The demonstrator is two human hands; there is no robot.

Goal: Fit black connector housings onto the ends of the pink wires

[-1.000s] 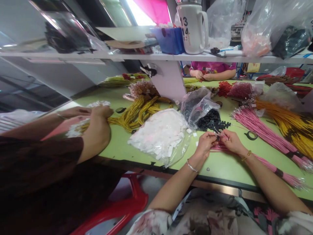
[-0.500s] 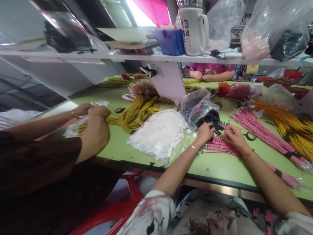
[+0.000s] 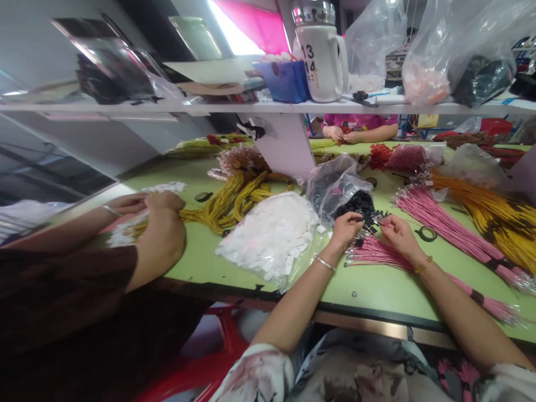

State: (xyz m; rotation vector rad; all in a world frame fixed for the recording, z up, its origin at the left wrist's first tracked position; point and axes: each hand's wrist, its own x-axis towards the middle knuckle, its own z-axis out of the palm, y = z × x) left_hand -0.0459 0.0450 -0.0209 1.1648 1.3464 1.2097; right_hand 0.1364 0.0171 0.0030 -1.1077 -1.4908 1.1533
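Observation:
My left hand [image 3: 347, 228] is closed in a pinch, with what looks like a small black connector between its fingertips, partly hidden. Opposite it, my right hand [image 3: 397, 235] pinches the end of a pink wire [image 3: 384, 221]. The fingertips of both hands are a short way apart. Under them lies a bundle of pink wires [image 3: 379, 251] with metal ends. Just behind are loose black connectors [image 3: 360, 202], spilling from a clear plastic bag [image 3: 330, 181]. A clear bag of white connectors [image 3: 272, 231] rests left of my left forearm.
At left, a co-worker's hands [image 3: 161, 206] work by yellow wires [image 3: 221, 204]. More pink wires [image 3: 448, 229], orange-yellow wires [image 3: 481, 195] and a black tape roll [image 3: 427, 233] lie right. A shelf [image 3: 234, 108] above carries a white mug [image 3: 320, 64] and blue box [image 3: 285, 81].
The view has shifted slightly. Both my hands keep their pinches at nearly the same place over the pink bundle. The co-worker's hands at left have shifted a little.

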